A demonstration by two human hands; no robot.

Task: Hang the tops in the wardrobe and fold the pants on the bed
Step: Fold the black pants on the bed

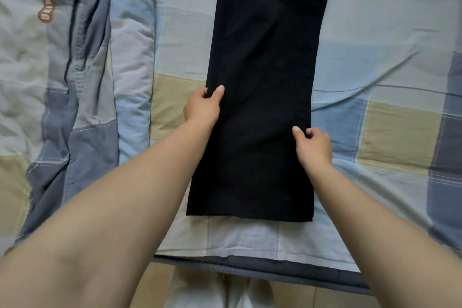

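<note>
Long black fabric pants (262,107) lay flat on checked quilted bed (375,57), between fingers. Left hand (202,107), right hand (313,145) pinched opposite side edges. Advice: lift evenly, align hem to waistband.

Matt black cloth pants (260,107) on seemingly cotton patchwork bedspread (390,132).

One head-worn view only, so no second view shares the scene; it looks forward and steeply down from above the bed's (375,132) near edge, facing along the bed; it sits close, both forearms reaching in from the bottom corners; the wide lens bows straight lines.
</note>
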